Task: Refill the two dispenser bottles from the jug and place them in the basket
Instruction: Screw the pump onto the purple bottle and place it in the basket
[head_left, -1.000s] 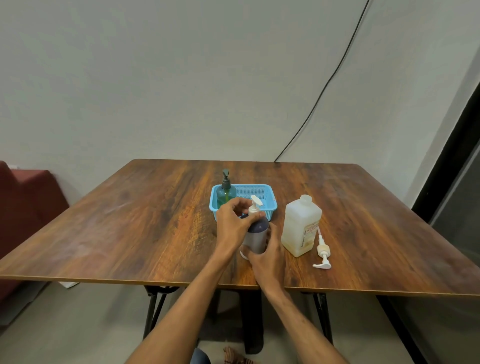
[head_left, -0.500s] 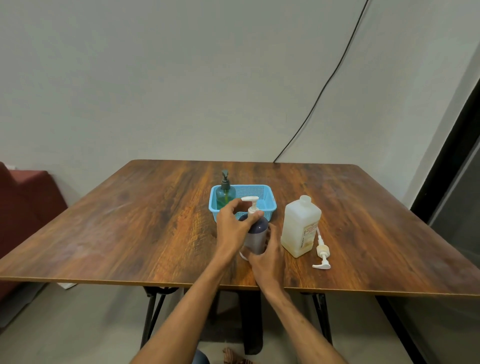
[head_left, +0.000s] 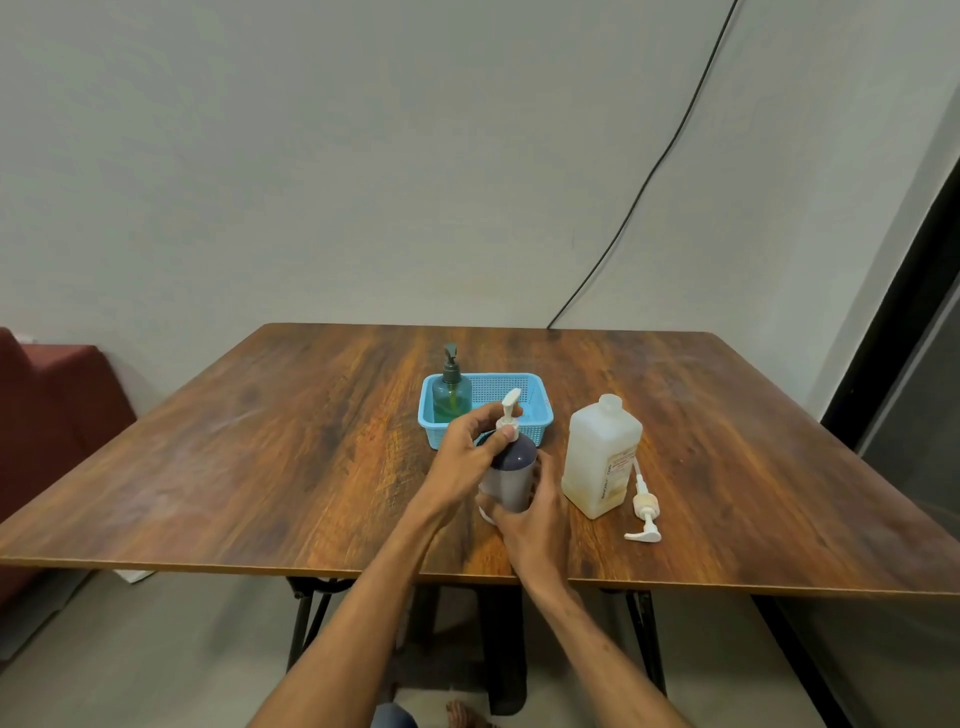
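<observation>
Both hands are on the grey bottle (head_left: 511, 475). I see it standing upright on the surface (head_left: 249, 457), close to the near edge and about midway along it. The right hand (head_left: 535, 519) wraps the lower body from the near side, fingers curled round it. The left hand (head_left: 465, 452) comes in from the left, fingers and thumb curled, pinching the collar of the white pump (head_left: 508, 415) at the bottle neck. The pump sits in the neck with its nozzle sticking up and leaning right. I can't tell if the collar is screwed tight or loose.

The blue basket (head_left: 537, 434) is just behind the grey bottle, toward the middle of the surface. The left hand overlaps its front wall in my view, and I can't tell if they touch. The green bottle (head_left: 451, 400) stands upright in the basket's left end, dark pump on, greenish liquid inside.

The jug (head_left: 597, 457) stands upright just right of the grey bottle, near the right hand, with no contact that I can see. It is translucent white with a label on its right-facing side. A spare pump (head_left: 644, 512) lies flat on the surface just right of the jug, tube end beside the jug, head toward the near edge.

A black cable (head_left: 649, 171) runs down the wall to the far edge. A red seat (head_left: 47, 395) sits beyond the left edge.
</observation>
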